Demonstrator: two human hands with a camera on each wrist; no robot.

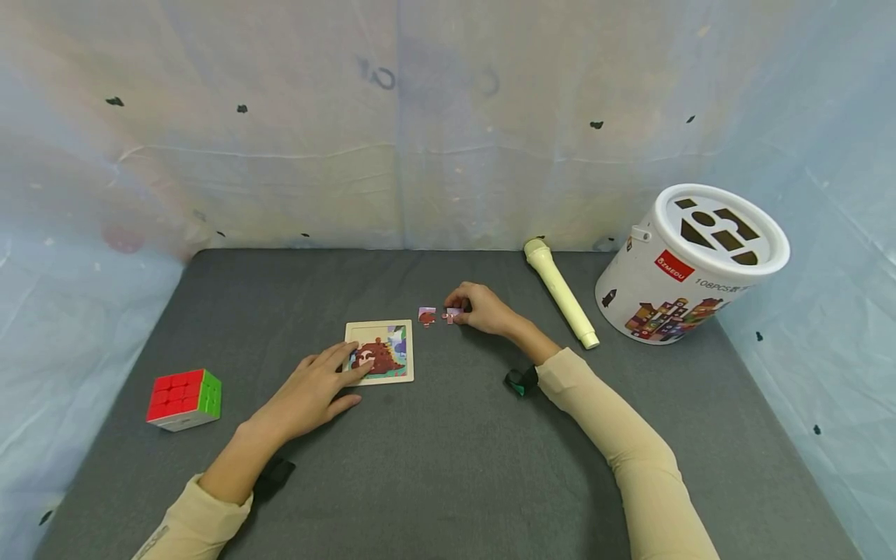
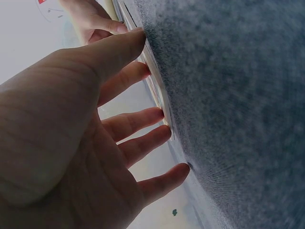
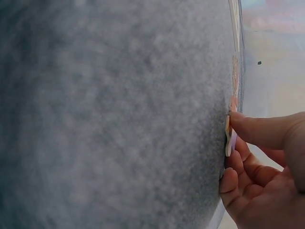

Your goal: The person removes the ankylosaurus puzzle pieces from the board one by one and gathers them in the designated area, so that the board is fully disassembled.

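A small jigsaw puzzle board [image 1: 410, 372] with a pale wooden rim and a picture of a reddish-brown animal lies mid-table. My left hand [image 1: 311, 397] rests on its left side, fingers spread and fairly straight, covering part of the picture. In the left wrist view, the fingertips [image 2: 157, 113] meet the board's edge. To the right of the board, my right hand [image 1: 486, 309] pinches a pink and purple puzzle piece [image 1: 452, 316] between thumb and fingers, low at the tabletop. Another puzzle piece [image 1: 427, 316], purple with a red-brown patch, lies just left of it.
A red, green and white puzzle cube [image 1: 183, 398] sits at the left. Behind the right forearm lies a cream toy microphone [image 1: 562, 292]. A white bucket [image 1: 689, 264] with shape holes in its lid stands back right. Translucent sheeting [image 1: 448, 140] rises behind the grey table [image 1: 434, 474].
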